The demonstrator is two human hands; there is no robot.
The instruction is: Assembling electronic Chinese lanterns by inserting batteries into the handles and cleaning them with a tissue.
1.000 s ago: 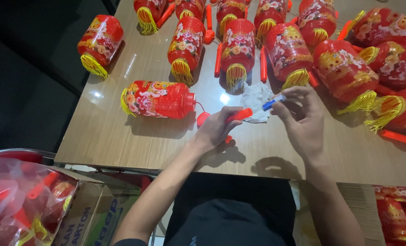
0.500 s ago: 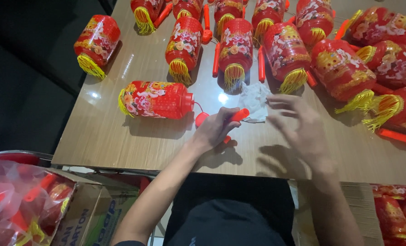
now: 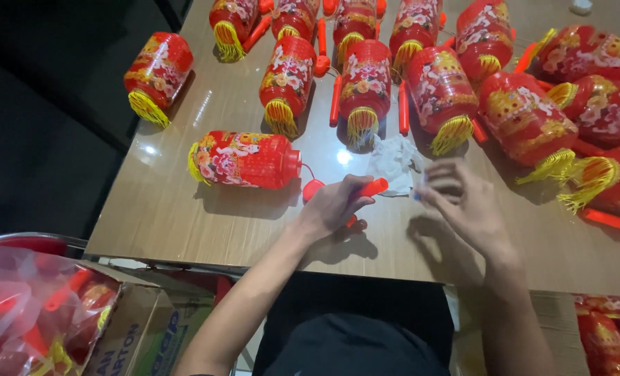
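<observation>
Left hand (image 3: 334, 203) grips an orange handle stick (image 3: 370, 189), corded to the nearest red lantern (image 3: 246, 159) lying on the tabletop (image 3: 185, 216). Right hand (image 3: 463, 205) half-curled; whether it holds anything, cannot tell. Finished lanterns (image 3: 366, 83) fill the far rows; bagged ones (image 3: 25, 313) remain.

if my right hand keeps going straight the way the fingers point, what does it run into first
Probably the crumpled white paper lying just ahead of the right hand; past it stands a red lantern. Height above the table is unclear.

Cardboard box (image 3: 143, 334) beside clear bag (image 3: 25, 306), perhaps of red lanterns.
</observation>
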